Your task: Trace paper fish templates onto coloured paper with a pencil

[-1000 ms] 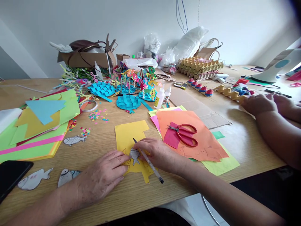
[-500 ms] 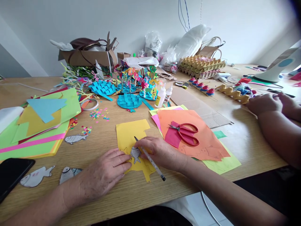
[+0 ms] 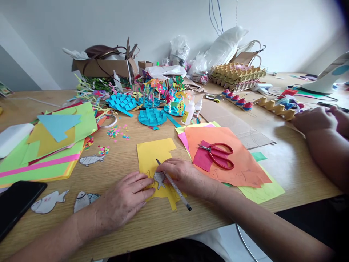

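Fingers of the left hand, slightly apart and clamping nothing, rest on a notched sheet of yellow paper, seemingly to stop it sliding. Just beside their tips lies a small grey-white fish cutout, tail toward six o'clock. Bent fingers of the right hand are clamped on a clear ballpoint pen, its slim end toward eleven o'clock, just past the fish; whether it touches paper, I cannot tell. Around that sheet, left to right: a black smartphone and a larger paper fish near half past eight; a woven blue paper disc at twelve; red-handled scissors at two, probably laid within easy reach; farther along two, a co-worker's hand.
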`<state>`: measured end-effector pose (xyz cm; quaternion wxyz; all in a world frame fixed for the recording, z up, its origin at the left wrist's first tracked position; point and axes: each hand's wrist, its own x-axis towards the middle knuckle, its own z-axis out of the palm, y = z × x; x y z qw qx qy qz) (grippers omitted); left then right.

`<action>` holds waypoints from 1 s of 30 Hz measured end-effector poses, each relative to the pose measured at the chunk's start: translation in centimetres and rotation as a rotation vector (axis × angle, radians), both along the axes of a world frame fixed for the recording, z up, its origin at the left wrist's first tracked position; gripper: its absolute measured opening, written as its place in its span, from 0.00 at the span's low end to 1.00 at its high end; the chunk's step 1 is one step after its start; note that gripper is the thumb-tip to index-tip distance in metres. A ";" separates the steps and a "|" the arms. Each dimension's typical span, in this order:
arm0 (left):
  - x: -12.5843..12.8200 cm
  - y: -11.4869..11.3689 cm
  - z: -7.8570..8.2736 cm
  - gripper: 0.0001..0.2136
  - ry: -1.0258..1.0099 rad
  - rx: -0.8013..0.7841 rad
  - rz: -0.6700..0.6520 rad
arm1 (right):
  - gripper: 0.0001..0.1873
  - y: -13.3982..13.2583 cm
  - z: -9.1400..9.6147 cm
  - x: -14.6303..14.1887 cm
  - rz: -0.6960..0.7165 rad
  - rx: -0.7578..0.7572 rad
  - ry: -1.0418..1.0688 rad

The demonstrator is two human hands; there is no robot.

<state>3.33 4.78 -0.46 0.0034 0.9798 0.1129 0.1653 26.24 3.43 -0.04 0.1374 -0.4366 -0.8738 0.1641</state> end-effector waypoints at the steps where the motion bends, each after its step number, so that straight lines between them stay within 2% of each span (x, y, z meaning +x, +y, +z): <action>1: 0.0 0.0 0.0 0.15 0.003 -0.007 0.003 | 0.11 0.0 0.0 0.0 0.000 0.000 -0.003; 8: 0.1 0.0 0.2 0.15 -0.001 -0.011 0.007 | 0.11 0.1 0.3 0.1 0.009 0.006 0.011; 13: 0.0 0.0 -0.1 0.15 0.012 -0.003 -0.002 | 0.15 0.4 0.9 1.0 -0.103 0.009 0.097; 16: -0.2 0.2 -0.3 0.14 0.013 -0.007 0.000 | 0.16 0.7 1.1 1.3 -0.114 0.025 0.101; 20: -0.2 0.3 -0.3 0.14 0.000 0.002 -0.006 | 0.16 1.0 1.0 1.0 -0.032 0.006 0.066; 25: -0.1 0.0 0.5 0.15 -0.023 -0.036 0.029 | 0.15 1.5 1.2 0.4 0.126 -0.005 0.022; 30: -0.1 -0.3 1.0 0.15 0.001 -0.077 0.034 | 0.17 2.3 1.6 0.0 0.212 -0.039 -0.056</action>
